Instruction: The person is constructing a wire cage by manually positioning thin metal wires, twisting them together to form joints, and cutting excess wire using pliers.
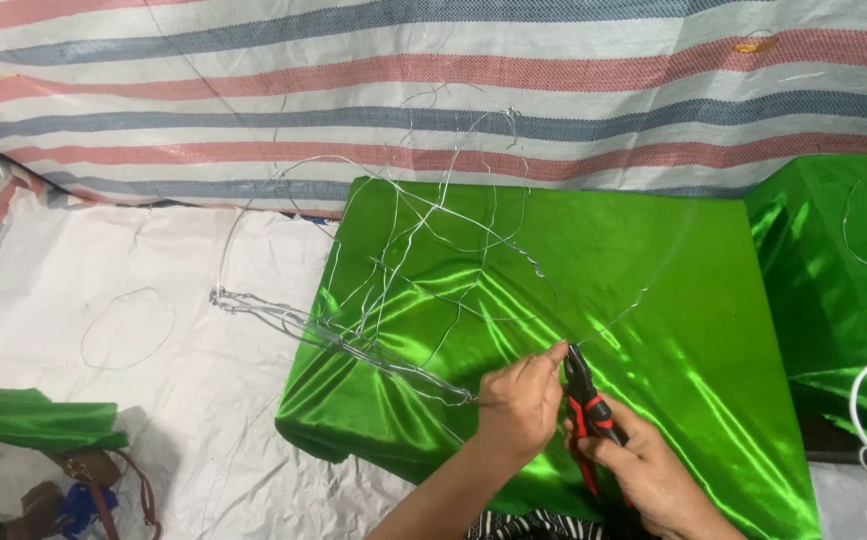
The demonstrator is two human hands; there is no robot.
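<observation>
Pliers (585,400) clenched in my right hand (653,475); left hand (518,400) pinches wire (393,290) tangled across green satin cloth (653,260), brown bag (93,475) near left.

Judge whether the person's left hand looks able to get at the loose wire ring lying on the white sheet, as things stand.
Probably yes. The wire ring lies alone on the white sheet, nothing covering it, off to the left of the green cloth. But the left hand is pinching wire by the pliers, so it must let go first.

Tangled wire (393,290) blocks cloth's (653,260) left half; right half open.
</observation>
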